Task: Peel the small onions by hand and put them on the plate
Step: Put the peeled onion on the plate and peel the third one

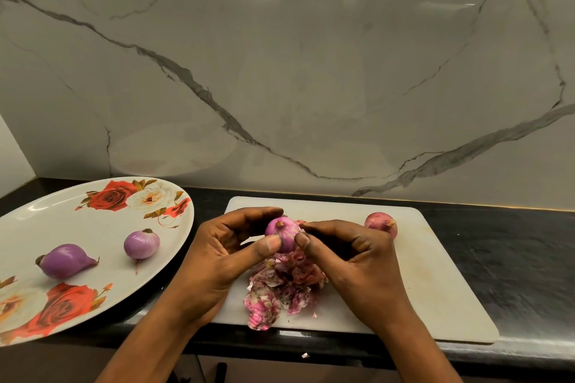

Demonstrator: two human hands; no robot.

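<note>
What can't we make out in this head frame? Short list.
- Held onion, head view: lower and back sides covered by the left hand and right hand; how much skin remains is unclear.
- Plate: left and lower parts cut off by the frame edge; any onions there are unseen.
- Onion on the board: lower part hidden behind the right hand.
- Peel pile: partly under both hands.

Both forearms are bare, with no sleeves in view. The left hand (217,253) and right hand (357,253) show short, unpainted nails.
</note>
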